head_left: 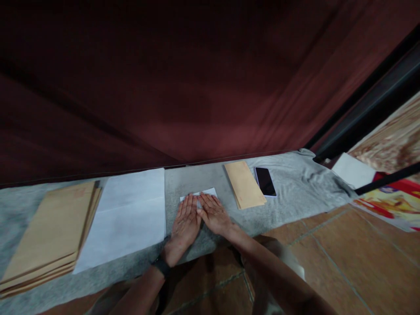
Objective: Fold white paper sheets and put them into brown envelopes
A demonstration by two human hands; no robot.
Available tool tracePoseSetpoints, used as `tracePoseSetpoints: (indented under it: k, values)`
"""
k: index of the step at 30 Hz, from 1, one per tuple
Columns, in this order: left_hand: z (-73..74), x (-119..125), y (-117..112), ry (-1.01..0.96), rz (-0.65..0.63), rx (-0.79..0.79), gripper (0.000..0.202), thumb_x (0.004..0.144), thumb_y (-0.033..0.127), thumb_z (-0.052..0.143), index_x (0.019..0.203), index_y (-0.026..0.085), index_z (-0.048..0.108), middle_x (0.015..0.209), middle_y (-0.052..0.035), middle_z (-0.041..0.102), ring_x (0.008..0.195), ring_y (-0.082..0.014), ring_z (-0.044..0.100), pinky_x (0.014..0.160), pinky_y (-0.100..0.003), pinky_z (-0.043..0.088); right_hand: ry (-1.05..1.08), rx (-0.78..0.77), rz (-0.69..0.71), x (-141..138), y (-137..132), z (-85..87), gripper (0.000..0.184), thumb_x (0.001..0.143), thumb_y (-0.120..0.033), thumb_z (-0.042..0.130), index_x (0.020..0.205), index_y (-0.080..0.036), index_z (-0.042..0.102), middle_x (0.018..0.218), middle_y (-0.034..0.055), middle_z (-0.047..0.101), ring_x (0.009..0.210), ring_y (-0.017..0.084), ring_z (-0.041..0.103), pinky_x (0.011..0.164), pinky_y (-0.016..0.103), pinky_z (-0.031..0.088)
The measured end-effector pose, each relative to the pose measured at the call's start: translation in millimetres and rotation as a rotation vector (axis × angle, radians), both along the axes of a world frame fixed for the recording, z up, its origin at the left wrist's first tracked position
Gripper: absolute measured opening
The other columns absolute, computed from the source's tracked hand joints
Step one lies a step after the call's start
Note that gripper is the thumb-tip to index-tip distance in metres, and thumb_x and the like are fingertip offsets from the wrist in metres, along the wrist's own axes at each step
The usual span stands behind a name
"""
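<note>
Both my hands lie flat, side by side, on a small folded white paper (210,191) in the middle of the cloth. My left hand (186,221) has its fingers stretched out over the paper's left part. Beside it my right hand (214,214) presses on the right part, its thumb touching the left hand. Most of the paper is hidden under the hands; only its far edge and corners show. To the left lies a stack of large white sheets (131,214). Small brown envelopes (245,183) rest to the right of my hands.
Large brown envelopes (52,227) are piled at the far left. A phone (265,181) lies right of the small envelopes on the grey cloth (302,188). Dark red fabric (197,87) hangs behind. At right are a black post (370,96) and a colourful printed box (393,201).
</note>
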State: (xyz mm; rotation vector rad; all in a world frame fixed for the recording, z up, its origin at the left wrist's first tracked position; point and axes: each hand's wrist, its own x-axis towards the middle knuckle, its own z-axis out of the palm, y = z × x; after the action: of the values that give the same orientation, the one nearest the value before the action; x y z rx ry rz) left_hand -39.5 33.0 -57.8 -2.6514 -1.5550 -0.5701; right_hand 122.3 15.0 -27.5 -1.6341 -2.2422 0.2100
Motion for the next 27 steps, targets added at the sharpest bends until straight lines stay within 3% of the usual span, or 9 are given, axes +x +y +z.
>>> tracePoseSetpoints:
  k: [4,17,23,27]
  values:
    - [4.1,-6,-1,-0.014,0.04,-0.002,0.06,0.098,0.027,0.03,0.152,0.002,0.035,0.159,-0.022,0.038,0.152,-0.0284,0.028,0.124,-0.05,0.028,-0.034,0.048,-0.044,9,0,-5.2,0.054,0.107,-0.041,0.037,0.156,-0.017,0.037,0.162,0.0078,0.035,0.15,0.021,0.032,0.125,0.042,0.025]
    - [0.5,-25,-5,-0.014,0.108,0.013,0.063,0.098,0.033,0.032,0.154,0.004,0.033,0.16,-0.0214,0.037,0.151,-0.0312,0.03,0.121,-0.053,0.031,-0.128,0.017,-0.181,37,-5,-7.8,0.056,0.107,-0.038,0.037,0.157,-0.013,0.035,0.162,0.0106,0.033,0.151,0.023,0.03,0.124,0.044,0.026]
    - [2.0,-24,-9,-0.012,0.153,0.027,0.062,0.098,0.03,0.034,0.149,-0.004,0.037,0.157,-0.0267,0.039,0.15,-0.0355,0.032,0.119,-0.055,0.034,-0.123,0.033,-0.219,45,-8,-8.5,0.054,0.105,-0.032,0.04,0.154,-0.009,0.04,0.16,0.0122,0.037,0.15,0.025,0.033,0.124,0.044,0.028]
    - [10.4,-17,-13,-0.037,0.146,0.069,0.06,0.097,0.024,0.035,0.15,-0.004,0.035,0.157,-0.0271,0.039,0.151,-0.0342,0.031,0.12,-0.054,0.033,-0.066,0.081,-0.203,41,-8,-0.8,0.056,0.104,-0.029,0.039,0.157,-0.011,0.034,0.161,0.0122,0.037,0.149,0.026,0.034,0.123,0.048,0.03]
